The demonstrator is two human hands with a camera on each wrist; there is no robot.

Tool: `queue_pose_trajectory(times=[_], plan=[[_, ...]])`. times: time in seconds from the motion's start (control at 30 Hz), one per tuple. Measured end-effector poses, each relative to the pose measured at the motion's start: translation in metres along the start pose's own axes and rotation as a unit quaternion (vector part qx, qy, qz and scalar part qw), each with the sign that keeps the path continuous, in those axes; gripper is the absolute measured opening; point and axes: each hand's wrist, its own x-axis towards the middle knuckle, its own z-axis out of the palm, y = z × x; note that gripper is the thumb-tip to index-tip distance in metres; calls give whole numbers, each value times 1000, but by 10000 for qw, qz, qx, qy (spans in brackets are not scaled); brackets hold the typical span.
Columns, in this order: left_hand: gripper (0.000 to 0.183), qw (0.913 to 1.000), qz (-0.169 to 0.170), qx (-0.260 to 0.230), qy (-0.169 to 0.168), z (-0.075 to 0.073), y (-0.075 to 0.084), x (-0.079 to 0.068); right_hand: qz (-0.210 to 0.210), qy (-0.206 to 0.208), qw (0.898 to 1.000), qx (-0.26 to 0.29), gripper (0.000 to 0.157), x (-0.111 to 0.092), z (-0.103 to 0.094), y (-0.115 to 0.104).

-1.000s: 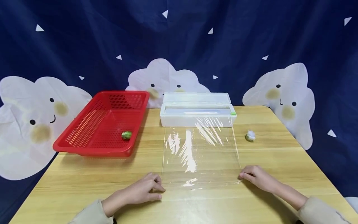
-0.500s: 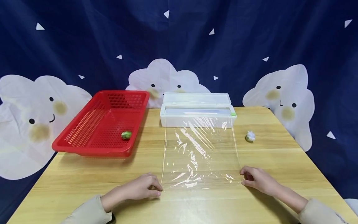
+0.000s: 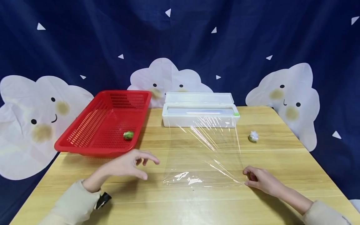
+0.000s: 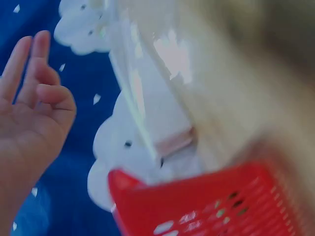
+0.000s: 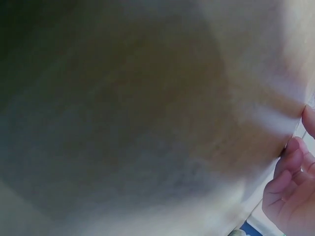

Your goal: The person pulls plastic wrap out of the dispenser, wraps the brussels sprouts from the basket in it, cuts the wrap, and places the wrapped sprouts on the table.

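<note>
A sheet of clear plastic wrap (image 3: 197,159) stretches over the wooden table from the white dispenser box (image 3: 182,121), whose lid stands up. At its near right corner, my right hand (image 3: 264,181) pinches the wrap between thumb and fingers; the right wrist view shows those fingertips (image 5: 294,147) at the edge. My left hand (image 3: 126,165) hovers off the wrap, by the front right corner of the red basket (image 3: 95,151), its fingers spread and holding nothing. A small green vegetable like a Brussels sprout (image 3: 128,135) lies in the basket.
To the right of the wrap sits a small whitish crinkled ball (image 3: 253,136). A green slider (image 3: 236,114) marks the box's right end. Behind the table (image 3: 182,206) hangs a dark blue curtain (image 3: 191,37) with cloud prints.
My left hand has let go of the wrap's near left corner and moved up and left toward the basket, its fingers opening. The right hand stays at its corner.
</note>
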Motion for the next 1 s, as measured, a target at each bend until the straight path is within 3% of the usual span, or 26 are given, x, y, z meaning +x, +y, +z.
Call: queue_pose_trajectory(times=[0.1,0.27,0.47,0.63,0.83,1.0], plan=[[42,9988,145,-123,451,-19,4,-2,-8,-37,10000,52,24,1,-1,0],[41,9929,108,-54,1183,-46,2,-10,53,-67,9999,92,24,1,0,2],[45,9843,-302,-291,1714,-65,-19,-24,34,-59,9998,166,25,0,2,2],[45,9791,-831,-307,1829,-73,-40,-37,-6,-182,9995,240,25,-1,1,2],[46,9739,-1509,137,1688,-80,-59,-46,-120,-130,9998,137,25,-1,2,3],[49,9786,-1472,35,1439,-91,-74,-45,-162,-175,9997,85,26,1,2,4]])
